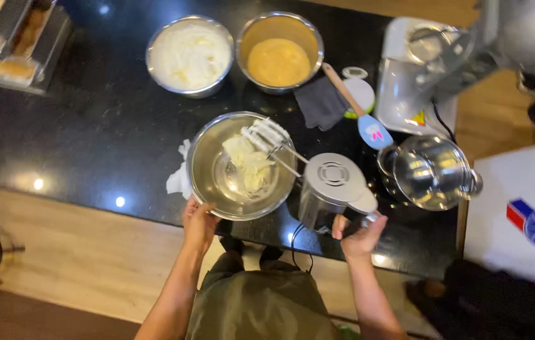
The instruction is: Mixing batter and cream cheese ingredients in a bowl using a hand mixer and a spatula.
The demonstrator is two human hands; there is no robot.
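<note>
My left hand (199,221) grips the near rim of a steel mixing bowl (207,165) on the black counter. A lump of white cream (247,165) lies in the bowl. My right hand (358,237) holds a silver hand mixer (333,189) by its handle. The mixer's beaters (266,136) are tilted into the bowl, coated with cream.
At the back stand a bowl of white cream (190,55) and a bowl of yellow batter (279,53). A spatula (360,114), a dark cloth (321,102), a stand mixer (443,56) and its steel bowl (430,171) are at the right. Crumpled paper (179,177) lies left of my bowl. A tray rack (12,41) stands far left.
</note>
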